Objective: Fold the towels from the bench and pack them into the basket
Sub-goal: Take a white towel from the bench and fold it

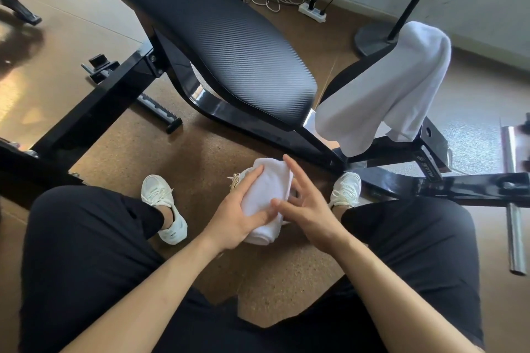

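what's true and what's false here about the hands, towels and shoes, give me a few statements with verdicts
1. The left hand holds a folded white towel. True.
2. The right hand is clenched in a fist. False: its fingers are spread and straight beside the towel.
3. A second white towel hangs over the bench. True.
4. The shoes are black. False: they are white.
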{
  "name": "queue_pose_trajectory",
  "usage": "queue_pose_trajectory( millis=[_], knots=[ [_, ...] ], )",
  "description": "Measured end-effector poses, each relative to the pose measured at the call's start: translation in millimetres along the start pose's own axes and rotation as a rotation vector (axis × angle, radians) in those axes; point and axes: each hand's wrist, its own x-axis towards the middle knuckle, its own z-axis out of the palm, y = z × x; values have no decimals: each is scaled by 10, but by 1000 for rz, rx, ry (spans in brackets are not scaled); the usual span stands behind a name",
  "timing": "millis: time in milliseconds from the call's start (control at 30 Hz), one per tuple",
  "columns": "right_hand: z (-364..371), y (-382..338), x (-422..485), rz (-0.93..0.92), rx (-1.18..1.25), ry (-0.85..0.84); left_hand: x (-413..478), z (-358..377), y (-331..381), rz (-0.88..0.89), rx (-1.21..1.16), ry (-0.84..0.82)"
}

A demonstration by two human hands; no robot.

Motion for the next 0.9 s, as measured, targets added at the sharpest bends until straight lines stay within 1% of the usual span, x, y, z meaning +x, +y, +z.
queue_pose_trajectory(
  millis=[133,200,267,367,433,567,667,700,767,833,900],
  knots=[
    [60,230,62,114,-27,-3,34,108,-208,-139,52,35],
    [53,354,125,173,-27,-31,83,131,-328,-183,27,49],
    [25,470,209,255,-4,-57,162,126,-425,-236,2,-3],
    [-56,568,407,388,21,-58,362,78,-586,-294,-62,-158],
    [-110,586,576,455,40,-37,537,45,-713,-333,-135,-229],
    [-247,768,990,553,30,-35,904,-4,-1031,-497,-212,-267],
    [-336,1060,1292,598,-14,-48,1100,-26,-1260,-557,-150,-280],
    [-365,1163,1395,593,-49,-36,1167,-29,-1325,-572,-127,-263],
    [-420,1401,1625,540,-159,2,1319,-38,-1474,-626,-132,-163],
    [-489,1647,1885,448,-399,17,1494,-65,-1634,-689,-123,-39],
    [-565,1888,2155,384,-621,20,1653,-130,-1832,-715,-76,55]
  ],
)
